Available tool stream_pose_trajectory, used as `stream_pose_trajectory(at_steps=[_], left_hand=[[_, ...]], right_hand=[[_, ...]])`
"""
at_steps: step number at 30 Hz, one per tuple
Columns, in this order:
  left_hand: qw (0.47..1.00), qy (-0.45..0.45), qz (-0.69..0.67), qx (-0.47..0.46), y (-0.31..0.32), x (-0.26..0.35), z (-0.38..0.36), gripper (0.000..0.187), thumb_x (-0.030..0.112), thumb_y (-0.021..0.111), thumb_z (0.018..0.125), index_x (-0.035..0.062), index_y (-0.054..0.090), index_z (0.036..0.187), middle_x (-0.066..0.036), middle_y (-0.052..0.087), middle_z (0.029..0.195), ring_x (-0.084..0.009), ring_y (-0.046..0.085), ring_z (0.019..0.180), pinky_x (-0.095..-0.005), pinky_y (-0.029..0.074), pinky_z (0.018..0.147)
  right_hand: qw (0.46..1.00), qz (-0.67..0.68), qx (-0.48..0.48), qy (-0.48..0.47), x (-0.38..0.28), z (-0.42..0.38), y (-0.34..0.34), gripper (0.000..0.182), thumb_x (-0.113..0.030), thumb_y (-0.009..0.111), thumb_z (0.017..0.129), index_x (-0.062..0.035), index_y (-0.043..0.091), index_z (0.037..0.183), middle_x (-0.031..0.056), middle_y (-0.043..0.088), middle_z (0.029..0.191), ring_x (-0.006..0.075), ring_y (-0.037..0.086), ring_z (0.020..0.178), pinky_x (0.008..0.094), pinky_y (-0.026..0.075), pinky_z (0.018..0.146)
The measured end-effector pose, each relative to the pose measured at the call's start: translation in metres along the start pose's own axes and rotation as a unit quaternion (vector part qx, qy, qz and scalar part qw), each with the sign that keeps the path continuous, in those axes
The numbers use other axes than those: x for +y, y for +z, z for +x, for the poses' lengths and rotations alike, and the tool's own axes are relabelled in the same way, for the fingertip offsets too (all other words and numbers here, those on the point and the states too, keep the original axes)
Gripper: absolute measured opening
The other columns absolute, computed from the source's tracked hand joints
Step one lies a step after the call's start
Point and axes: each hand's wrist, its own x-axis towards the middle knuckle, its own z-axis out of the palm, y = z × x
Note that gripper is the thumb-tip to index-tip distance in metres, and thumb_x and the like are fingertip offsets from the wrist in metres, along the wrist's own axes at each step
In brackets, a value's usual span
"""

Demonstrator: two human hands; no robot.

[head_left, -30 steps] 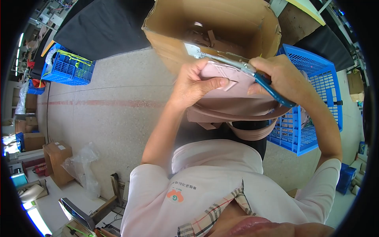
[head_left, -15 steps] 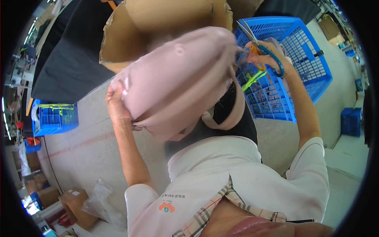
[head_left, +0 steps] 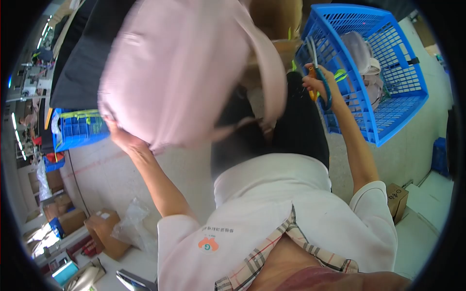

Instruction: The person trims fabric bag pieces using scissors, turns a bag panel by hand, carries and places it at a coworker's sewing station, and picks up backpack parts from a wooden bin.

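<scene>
A pale pink backpack (head_left: 174, 72), blurred by motion, hangs in front of me with its strap (head_left: 272, 72) looping to the right. My left hand (head_left: 127, 137) grips its lower left edge; some of the fingers are hidden behind the fabric. My right hand (head_left: 326, 86), apart from the backpack, is closed around scissors (head_left: 321, 83) with teal and orange handles. The blades point up and look nearly closed. Just right of that hand stands a blue plastic basket (head_left: 371, 128) with pinkish and clear items (head_left: 357, 51) inside.
Behind the backpack is a large cardboard box (head_left: 279, 19), mostly covered. A second blue basket (head_left: 80, 130) stands at left by black cloth (head_left: 80, 77). A small carton (head_left: 104, 233) and clear plastic bag (head_left: 133, 223) lie lower left. Another carton (head_left: 398, 202) sits at right.
The backpack has swung up and left and turned, its strap now hanging toward my legs. My right hand, still with the scissors, is now well apart from it. My view has shifted.
</scene>
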Motion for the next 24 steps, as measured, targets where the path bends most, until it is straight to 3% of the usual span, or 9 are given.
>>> stream_pose_trajectory(at_steps=[3, 5, 9, 14, 17, 19, 21, 23, 24], left_hand=[[0.991, 0.083, -0.088, -0.061, -0.026, 0.021, 0.022, 0.051, 0.025, 0.058, 0.077, 0.0079, 0.043, 0.123, -0.012, 0.045, 0.124, -0.0304, 0.040, 0.116, -0.0482, 0.029, 0.101], [0.987, 0.152, -0.040, 0.035, -0.021, 0.007, 0.025, 0.054, 0.023, 0.056, 0.077, 0.0093, 0.039, 0.126, -0.011, 0.042, 0.127, -0.0313, 0.038, 0.117, -0.0507, 0.029, 0.100], [0.990, 0.058, -0.048, 0.117, -0.054, -0.041, 0.020, 0.039, 0.028, 0.041, 0.088, 0.0135, 0.042, 0.124, -0.008, 0.044, 0.126, -0.0306, 0.039, 0.117, -0.0526, 0.029, 0.099], [0.971, -0.033, -0.047, 0.233, -0.071, -0.071, 0.007, 0.044, 0.021, 0.045, 0.086, 0.0037, 0.037, 0.126, -0.011, 0.043, 0.126, -0.0253, 0.042, 0.115, -0.0373, 0.034, 0.097], [0.948, -0.118, 0.222, 0.195, -0.077, -0.068, 0.005, 0.040, 0.022, 0.041, 0.089, 0.0037, 0.038, 0.125, -0.009, 0.043, 0.127, -0.0224, 0.042, 0.116, -0.0329, 0.035, 0.095], [0.808, -0.157, 0.561, 0.091, -0.080, -0.053, 0.004, 0.038, 0.022, 0.038, 0.090, 0.0036, 0.039, 0.124, -0.008, 0.043, 0.128, -0.0205, 0.041, 0.116, -0.0300, 0.036, 0.094], [0.699, -0.134, 0.701, 0.032, -0.080, -0.042, 0.004, 0.037, 0.023, 0.036, 0.092, 0.0036, 0.040, 0.123, -0.007, 0.043, 0.128, -0.0186, 0.041, 0.116, -0.0271, 0.037, 0.093], [0.757, -0.066, 0.647, 0.067, -0.088, -0.043, 0.008, 0.054, 0.021, 0.057, 0.076, -0.0052, 0.041, 0.120, -0.015, 0.054, 0.112, -0.0220, 0.052, 0.103, -0.0248, 0.041, 0.084], [0.795, -0.107, 0.593, 0.068, -0.098, -0.042, 0.017, 0.046, 0.020, 0.047, 0.084, -0.0013, 0.037, 0.124, -0.010, 0.049, 0.119, -0.0187, 0.046, 0.110, -0.0234, 0.037, 0.089]], right_hand=[[1.000, -0.015, -0.004, 0.019, 0.001, -0.013, 0.005, 0.037, -0.011, 0.062, 0.077, -0.0013, 0.050, 0.111, 0.0051, 0.056, 0.078, 0.0114, 0.058, 0.071, 0.0197, 0.046, 0.061], [1.000, -0.011, -0.006, -0.001, 0.008, -0.016, 0.010, 0.036, -0.011, 0.062, 0.077, -0.0015, 0.051, 0.111, 0.0050, 0.056, 0.079, 0.0110, 0.058, 0.070, 0.0198, 0.046, 0.062], [0.999, -0.029, 0.004, -0.030, 0.008, -0.022, 0.018, 0.040, -0.007, 0.062, 0.075, -0.0027, 0.050, 0.112, 0.0045, 0.059, 0.075, 0.0094, 0.056, 0.067, 0.0198, 0.044, 0.061], [0.994, -0.084, -0.025, -0.058, 0.009, -0.029, 0.023, 0.039, -0.007, 0.064, 0.074, -0.0029, 0.051, 0.111, 0.0019, 0.058, 0.074, 0.0062, 0.053, 0.066, 0.0186, 0.042, 0.063], [0.993, -0.070, -0.060, -0.071, 0.000, -0.035, 0.039, 0.040, -0.008, 0.065, 0.074, -0.0029, 0.051, 0.111, 0.0018, 0.058, 0.074, 0.0064, 0.052, 0.067, 0.0188, 0.042, 0.063], [0.992, -0.044, -0.090, -0.073, -0.008, -0.035, 0.056, 0.040, -0.009, 0.065, 0.074, -0.0054, 0.052, 0.111, 0.0022, 0.058, 0.075, 0.0070, 0.053, 0.066, 0.0199, 0.043, 0.061], [0.991, -0.010, -0.120, -0.051, -0.023, -0.035, 0.079, 0.041, -0.009, 0.066, 0.073, -0.0069, 0.052, 0.111, 0.0028, 0.058, 0.075, 0.0075, 0.053, 0.066, 0.0206, 0.043, 0.060], [0.981, -0.003, -0.162, -0.104, -0.024, -0.029, 0.102, 0.039, -0.009, 0.063, 0.077, -0.0055, 0.050, 0.113, 0.0055, 0.059, 0.079, 0.0109, 0.058, 0.071, 0.0220, 0.048, 0.065], [0.978, 0.044, -0.175, -0.104, -0.028, -0.026, 0.117, 0.041, -0.012, 0.064, 0.077, -0.0022, 0.049, 0.113, 0.0064, 0.059, 0.080, 0.0119, 0.058, 0.070, 0.0224, 0.048, 0.066]])
